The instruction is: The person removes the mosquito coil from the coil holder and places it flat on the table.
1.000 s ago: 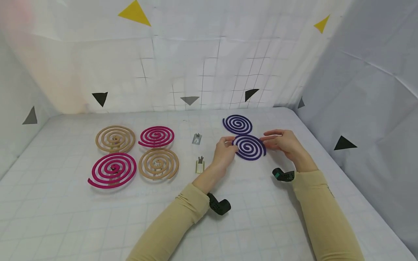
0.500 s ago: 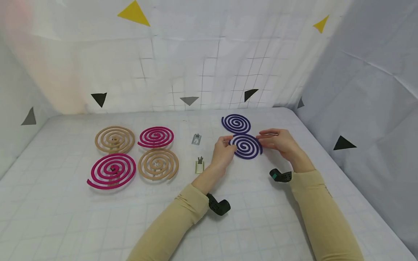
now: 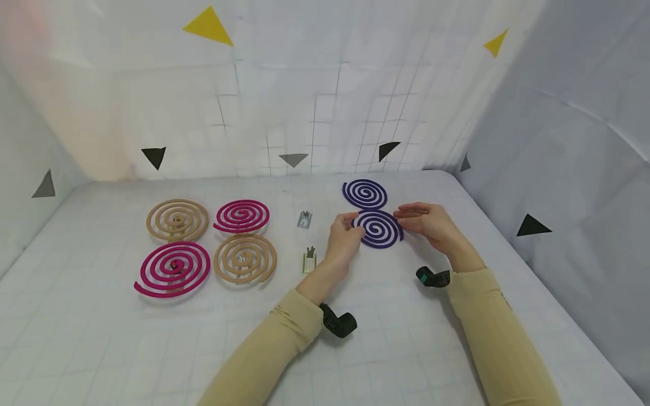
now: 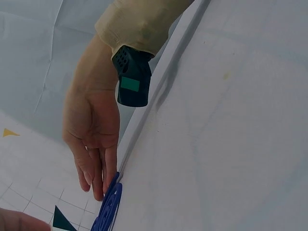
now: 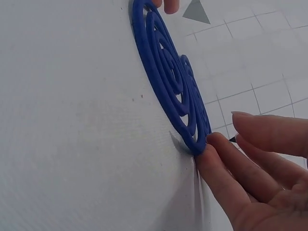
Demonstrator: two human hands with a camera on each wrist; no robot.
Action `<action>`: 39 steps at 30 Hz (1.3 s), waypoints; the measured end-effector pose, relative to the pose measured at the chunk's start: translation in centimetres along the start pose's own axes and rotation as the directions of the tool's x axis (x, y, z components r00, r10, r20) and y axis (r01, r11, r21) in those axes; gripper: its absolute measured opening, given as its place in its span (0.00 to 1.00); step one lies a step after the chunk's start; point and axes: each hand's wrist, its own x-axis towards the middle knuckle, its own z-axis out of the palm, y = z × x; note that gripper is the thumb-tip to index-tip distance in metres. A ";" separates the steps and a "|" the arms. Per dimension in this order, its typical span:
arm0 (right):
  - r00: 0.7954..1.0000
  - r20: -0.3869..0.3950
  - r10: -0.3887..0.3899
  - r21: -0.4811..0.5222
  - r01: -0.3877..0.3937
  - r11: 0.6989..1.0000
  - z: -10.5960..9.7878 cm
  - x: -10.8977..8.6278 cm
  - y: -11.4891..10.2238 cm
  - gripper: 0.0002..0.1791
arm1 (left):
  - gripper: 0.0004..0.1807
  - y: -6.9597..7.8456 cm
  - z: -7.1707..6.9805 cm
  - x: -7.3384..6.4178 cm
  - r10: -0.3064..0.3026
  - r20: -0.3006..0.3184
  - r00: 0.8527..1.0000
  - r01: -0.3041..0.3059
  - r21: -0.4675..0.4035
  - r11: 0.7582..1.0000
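Two blue mosquito coils lie at the right of the table. The near coil (image 3: 378, 230) is between my hands, its far edge meeting the far coil (image 3: 364, 193). My left hand (image 3: 344, 241) is at its left edge, thumb on the near side and fingers behind. Against its right edge rest the fairly straight fingers of my right hand (image 3: 431, 225). In the right wrist view, these fingers (image 5: 224, 178) touch the rim of the coil (image 5: 161, 82) with the thumb held apart. The left wrist view shows the right palm (image 4: 94, 120) beside the coil's edge.
Two small metal coil stands (image 3: 304, 219) (image 3: 309, 261) sit left of my left hand. Farther left, two tan coils (image 3: 178, 220) (image 3: 246, 259) and two magenta coils (image 3: 241, 216) (image 3: 172, 269) appear raised on stands. White sheet walls (image 3: 284, 84) enclose the table's back and sides.
The near blue coil has slid a little left, my right hand moving left with it. The far blue coil has shifted slightly left. My left hand has barely moved.
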 end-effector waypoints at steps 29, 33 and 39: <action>0.999 -0.027 0.016 -0.010 -0.016 1.000 0.6 0.4 0.0 0.30 | 0.26 -0.1 0.0 0.2 -0.012 -0.040 0.999 0.012 0.003 1.000; 1.000 -0.023 0.015 0.001 -0.015 1.000 0.6 0.5 0.1 0.31 | 0.25 0.0 0.0 0.2 -0.014 -0.045 0.999 0.015 0.006 1.000; 0.999 -0.026 0.022 0.038 -0.021 0.999 0.7 0.6 0.2 0.30 | 0.26 0.0 -0.1 0.2 -0.014 -0.046 0.999 0.014 0.000 1.000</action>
